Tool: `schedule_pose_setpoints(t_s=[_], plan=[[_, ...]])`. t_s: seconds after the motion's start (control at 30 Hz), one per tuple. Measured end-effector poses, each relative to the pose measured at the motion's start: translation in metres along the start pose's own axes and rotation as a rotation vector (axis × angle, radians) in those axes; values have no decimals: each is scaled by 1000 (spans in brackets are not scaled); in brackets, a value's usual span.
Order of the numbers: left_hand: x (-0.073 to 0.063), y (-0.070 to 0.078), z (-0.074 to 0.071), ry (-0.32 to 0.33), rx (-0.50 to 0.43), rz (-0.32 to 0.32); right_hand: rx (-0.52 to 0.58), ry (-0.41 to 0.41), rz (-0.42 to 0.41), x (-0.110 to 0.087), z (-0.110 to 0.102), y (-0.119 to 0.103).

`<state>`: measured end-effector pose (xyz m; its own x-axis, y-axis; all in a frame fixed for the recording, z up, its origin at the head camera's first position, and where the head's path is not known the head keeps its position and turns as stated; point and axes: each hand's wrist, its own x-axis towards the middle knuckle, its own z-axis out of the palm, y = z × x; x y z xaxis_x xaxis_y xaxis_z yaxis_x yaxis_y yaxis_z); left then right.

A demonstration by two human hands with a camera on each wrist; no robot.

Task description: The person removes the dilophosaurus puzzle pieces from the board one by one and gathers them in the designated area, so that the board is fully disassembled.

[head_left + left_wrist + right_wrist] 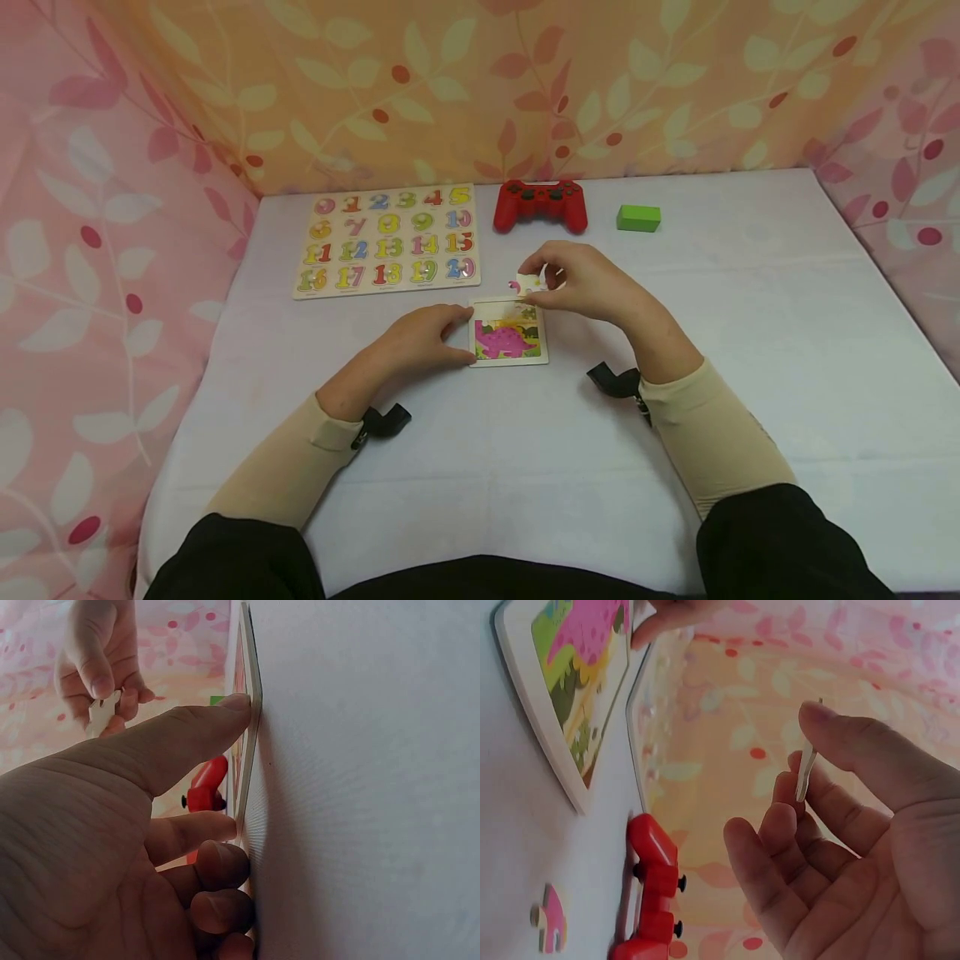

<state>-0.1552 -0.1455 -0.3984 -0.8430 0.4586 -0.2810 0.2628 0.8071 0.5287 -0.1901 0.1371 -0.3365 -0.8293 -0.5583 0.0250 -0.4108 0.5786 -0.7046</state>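
Piece (pixel 529 284): pinched in right hand (pixel 588 283), thumb against fingers, raised off table (pixel 487 450) by far edge of frame (pixel 510 363). Print side up in head view, pale face toward left wrist camera, edge-on in right wrist view. Visible extent mostly left-right; true long axis unclear, partly covered by fingers.

Frame: flat on table, sides roughly left-right and near-far. Pink dinosaur (pixel 506 341) inside, feet toward near side; bare patch at far left.

Left hand (pixel 423 337): loose, thumb and index touching left side of frame.

Loose piece (pixel 553 919): on table off frame's far right corner, pink print up.

Controller (pixel 540 204): beyond frame, handles toward near. Number board (pixel 386 242): far left, long axis left-right. Block (pixel 638 218): far right, green, long axis left-right.
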Motion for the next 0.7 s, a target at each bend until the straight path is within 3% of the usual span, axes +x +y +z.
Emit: schedule_pose_setpoints(t_s=[0.37, 0.7], plan=[[-2, 1, 0, 10, -6, 3, 6, 35, 75, -12, -23, 14], [-2, 2, 1, 12, -6, -9, 61, 82, 196, -28, -45, 48]])
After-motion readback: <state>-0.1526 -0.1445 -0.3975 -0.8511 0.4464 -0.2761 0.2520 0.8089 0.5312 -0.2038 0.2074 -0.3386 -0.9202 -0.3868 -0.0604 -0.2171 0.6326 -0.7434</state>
